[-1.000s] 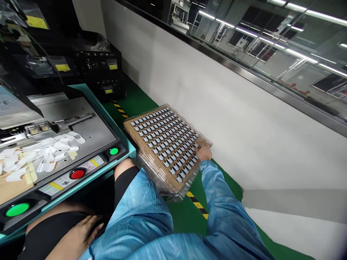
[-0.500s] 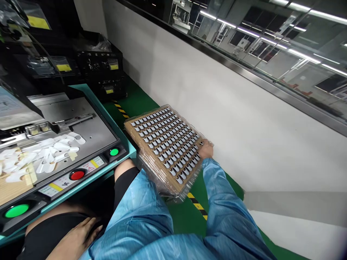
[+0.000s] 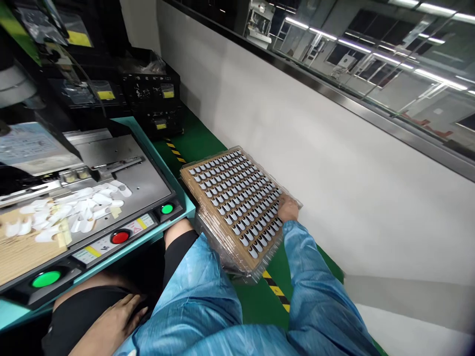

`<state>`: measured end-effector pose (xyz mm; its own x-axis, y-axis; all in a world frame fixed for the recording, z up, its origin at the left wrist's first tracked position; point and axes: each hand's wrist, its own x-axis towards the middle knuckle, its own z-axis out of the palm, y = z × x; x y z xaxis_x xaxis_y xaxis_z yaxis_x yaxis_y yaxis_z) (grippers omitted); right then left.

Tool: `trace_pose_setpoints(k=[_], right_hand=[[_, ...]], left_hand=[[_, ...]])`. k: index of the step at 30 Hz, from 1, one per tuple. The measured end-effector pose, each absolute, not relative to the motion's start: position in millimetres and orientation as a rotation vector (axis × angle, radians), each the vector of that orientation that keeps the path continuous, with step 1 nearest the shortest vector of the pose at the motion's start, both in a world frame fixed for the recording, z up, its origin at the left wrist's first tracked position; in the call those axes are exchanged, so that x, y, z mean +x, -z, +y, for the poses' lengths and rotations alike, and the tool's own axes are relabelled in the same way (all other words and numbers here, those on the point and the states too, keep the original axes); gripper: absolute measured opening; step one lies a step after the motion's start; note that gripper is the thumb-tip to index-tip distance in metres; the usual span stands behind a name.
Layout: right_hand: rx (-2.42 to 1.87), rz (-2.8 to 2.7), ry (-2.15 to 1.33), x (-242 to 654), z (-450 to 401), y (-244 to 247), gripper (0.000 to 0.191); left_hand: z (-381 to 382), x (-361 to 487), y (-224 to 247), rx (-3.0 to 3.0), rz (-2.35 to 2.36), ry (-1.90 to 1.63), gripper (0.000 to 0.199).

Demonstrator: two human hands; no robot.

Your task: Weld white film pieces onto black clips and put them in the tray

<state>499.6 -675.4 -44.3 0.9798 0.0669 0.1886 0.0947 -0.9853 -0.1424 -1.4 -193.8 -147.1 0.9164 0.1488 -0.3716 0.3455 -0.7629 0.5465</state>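
Brown tray (image 3: 222,220) and right hand (image 3: 288,207) have shifted rightward in view.

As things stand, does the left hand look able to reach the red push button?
Probably yes: the left hand rests on the black shorts, and nothing visible covers the red push button, though the hand would have to rise past the teal front edge.

The right-hand tray (image 3: 243,249) is tan, patterned with slanting rows of white, dark-notched pieces (image 3: 236,230). The near sleeves (image 3: 313,279) are blue. At left, the machine frame (image 3: 160,160) is teal, with 2 green buttons (image 3: 46,279) and 1 red button (image 3: 120,238). Yellow-and-black striped tape (image 3: 276,291) marks the green floor (image 3: 256,304); far bins (image 3: 143,89) are black.
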Motion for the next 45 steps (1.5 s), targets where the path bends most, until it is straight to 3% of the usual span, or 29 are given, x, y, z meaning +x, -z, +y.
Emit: trace_pose_setpoints(k=[7,11,16,22,32,45], right_hand=[[-2.572,-0.423,0.535,530,-592,14,0.034],[-2.285,-0.791,0.312,510,-470,-6,0.033],[-2.012,-1.292,0.081,421,-308,-16,0.024],[-2.017,-1.372,-0.006,364,-197,5,0.017],[-2.272,-1.262,0.128,349,-167,14,0.007],[-2.245,-1.143,0.175,348,-175,20,0.022]], left_hand=[[-187,46,26,2.337,0.177,0.269,0.037],[-156,65,-22,2.419,0.251,-0.025,0.03],[-107,88,-26,2.567,0.491,-0.408,0.023],[-69,119,-7,2.788,0.619,-0.517,0.021],[-42,144,0,2.915,0.676,-0.456,0.027],[-42,163,-25,2.962,0.267,-0.373,0.025]])
